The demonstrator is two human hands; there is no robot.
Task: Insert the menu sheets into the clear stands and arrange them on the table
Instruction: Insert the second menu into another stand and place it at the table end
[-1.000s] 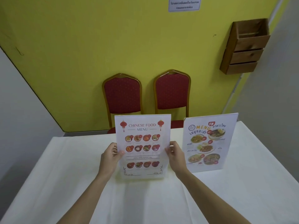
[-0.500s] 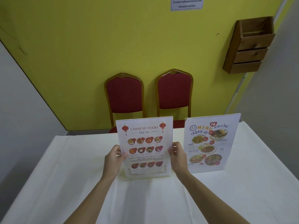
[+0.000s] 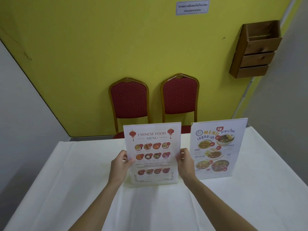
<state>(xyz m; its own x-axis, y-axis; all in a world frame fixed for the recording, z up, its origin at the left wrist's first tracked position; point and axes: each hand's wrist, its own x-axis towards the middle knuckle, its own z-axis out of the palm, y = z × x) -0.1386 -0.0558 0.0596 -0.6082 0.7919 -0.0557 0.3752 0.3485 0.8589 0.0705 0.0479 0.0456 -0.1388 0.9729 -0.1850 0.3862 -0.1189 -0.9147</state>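
Head view: fingers (image 3: 128,161) of the left hand (image 3: 119,169) and right hand (image 3: 185,165) pinch the side edges of the clear upright stand holding the white Chinese food menu sheet (image 3: 152,154), its base on the white-clothed tabletop (image 3: 75,180), just beside the standing Thai menu stand (image 3: 215,149). Likely arranging; next, square it and release. Forearms reach forward, converging.

Two red upholstered chairs, left (image 3: 129,99) and right (image 3: 179,95), are standing side by side against the yellow wall (image 3: 100,47). A wooden wall rack (image 3: 255,50) with three tiers is hanging at upper right. A white printed notice (image 3: 192,7) is sticking near the wall's top; text illegible.
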